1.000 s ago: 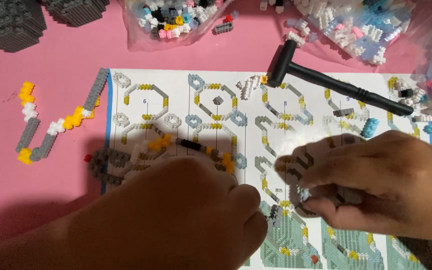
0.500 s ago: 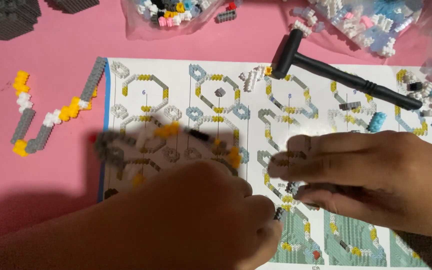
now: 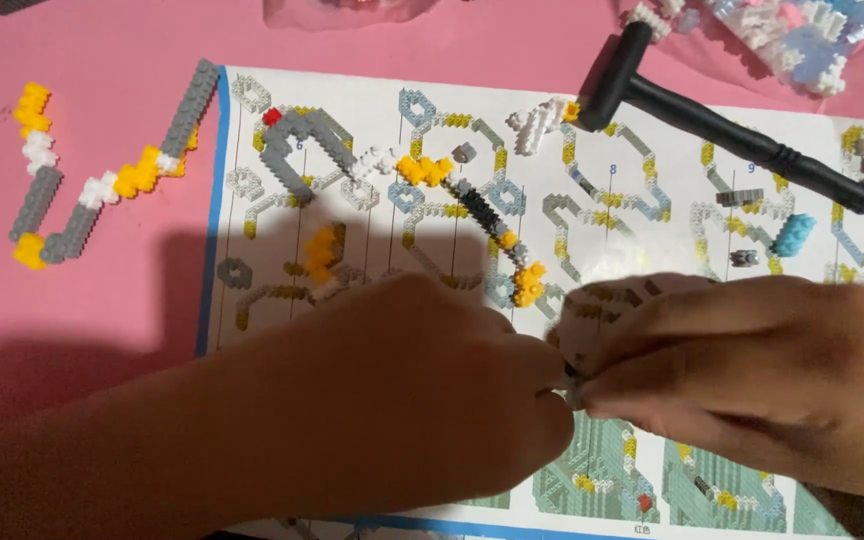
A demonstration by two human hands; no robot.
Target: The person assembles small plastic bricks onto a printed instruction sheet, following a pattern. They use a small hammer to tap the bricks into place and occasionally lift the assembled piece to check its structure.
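Observation:
My left hand (image 3: 402,400) and my right hand (image 3: 752,370) meet fingertip to fingertip over the lower middle of a printed instruction sheet (image 3: 652,230). Between the fingertips sits a small grey brick piece (image 3: 572,381), mostly hidden, and both hands pinch it. Just above the hands a curved chain of grey, white, yellow and black small bricks (image 3: 422,175) lies on the sheet. It is apart from both hands.
A second grey, white and yellow brick chain (image 3: 102,190) lies on the pink table at the left. A black hammer (image 3: 722,125) lies across the sheet's top right. A light blue brick (image 3: 795,235), a white brick piece (image 3: 542,118) and bags of loose bricks (image 3: 802,40) are at the back right.
My left hand has slid right until its fingertips meet my right hand's. The chain on the sheet, partly covered before, now lies in full view above the hands. The view has moved closer.

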